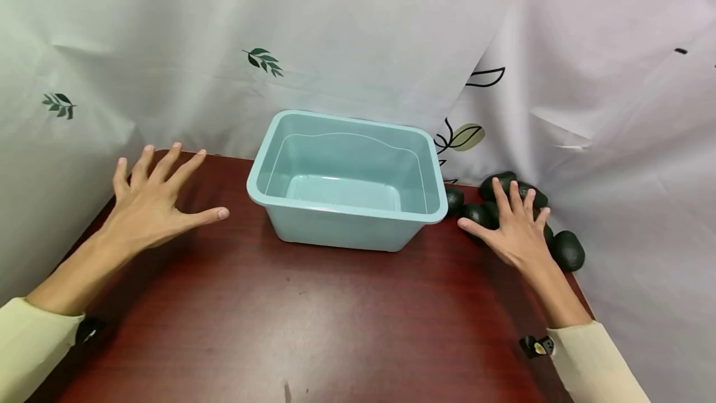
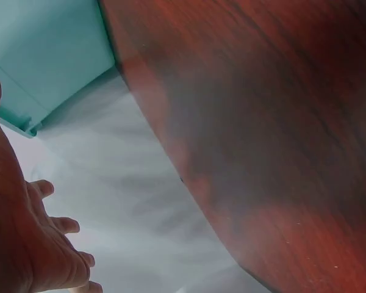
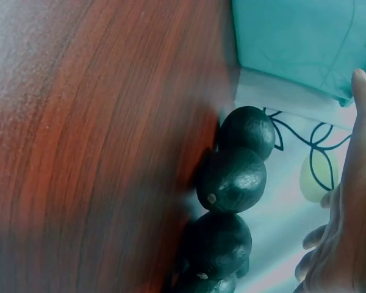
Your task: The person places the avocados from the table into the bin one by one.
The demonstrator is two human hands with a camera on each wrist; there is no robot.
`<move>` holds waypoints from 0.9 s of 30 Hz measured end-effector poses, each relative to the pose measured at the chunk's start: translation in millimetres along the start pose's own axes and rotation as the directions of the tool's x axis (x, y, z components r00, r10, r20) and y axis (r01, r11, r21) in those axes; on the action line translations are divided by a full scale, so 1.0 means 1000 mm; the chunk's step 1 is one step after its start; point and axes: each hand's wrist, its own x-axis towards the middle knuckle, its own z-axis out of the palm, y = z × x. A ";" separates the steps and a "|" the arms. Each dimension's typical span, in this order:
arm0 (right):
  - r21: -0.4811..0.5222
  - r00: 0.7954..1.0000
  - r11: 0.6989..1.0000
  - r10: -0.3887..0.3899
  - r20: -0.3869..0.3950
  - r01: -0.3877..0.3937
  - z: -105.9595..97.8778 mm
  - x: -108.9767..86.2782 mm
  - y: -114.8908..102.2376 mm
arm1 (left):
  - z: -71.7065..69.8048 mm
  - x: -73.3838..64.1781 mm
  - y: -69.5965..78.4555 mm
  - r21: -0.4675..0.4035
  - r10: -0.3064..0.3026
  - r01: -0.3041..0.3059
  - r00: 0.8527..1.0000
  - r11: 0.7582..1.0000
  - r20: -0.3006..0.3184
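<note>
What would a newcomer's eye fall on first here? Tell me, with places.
The pale blue tub comes first, near the far edge of the red-brown table. Next come the left hand, spread left of the tub, and the right hand, spread right of it near the dark avocados.

Table [image 1: 335, 316]: dark red-brown, wood-grained, glossy surface; small dark marks near the front edge. Pale blue plastic tub [image 1: 335, 229] stands upright near the far edge. Several dark green avocados [image 1: 567, 251] lie clustered at the far right corner, one just beside the tub.
</note>
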 end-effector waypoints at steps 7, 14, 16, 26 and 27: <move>0.011 1.000 1.000 0.000 -0.011 0.001 -0.001 0.002 -0.001 | -0.005 -0.003 0.013 -0.026 0.052 -0.054 0.997 0.998 -0.058; 0.016 1.000 1.000 -0.005 -0.001 0.005 0.000 0.004 -0.002 | -0.007 -0.001 0.027 -0.072 0.140 -0.153 0.977 0.986 -0.161; 0.016 1.000 1.000 0.002 0.003 -0.002 0.000 0.004 -0.003 | -0.007 0.001 0.032 -0.083 0.173 -0.193 0.964 0.978 -0.202; 0.007 0.999 1.000 0.028 0.023 -0.029 0.000 0.005 -0.007 | -0.001 0.005 0.058 -0.120 0.279 -0.328 0.910 0.937 -0.306; 0.006 0.999 1.000 0.029 0.022 -0.029 0.001 0.005 -0.007 | -0.001 0.005 0.060 -0.123 0.289 -0.340 0.905 0.932 -0.313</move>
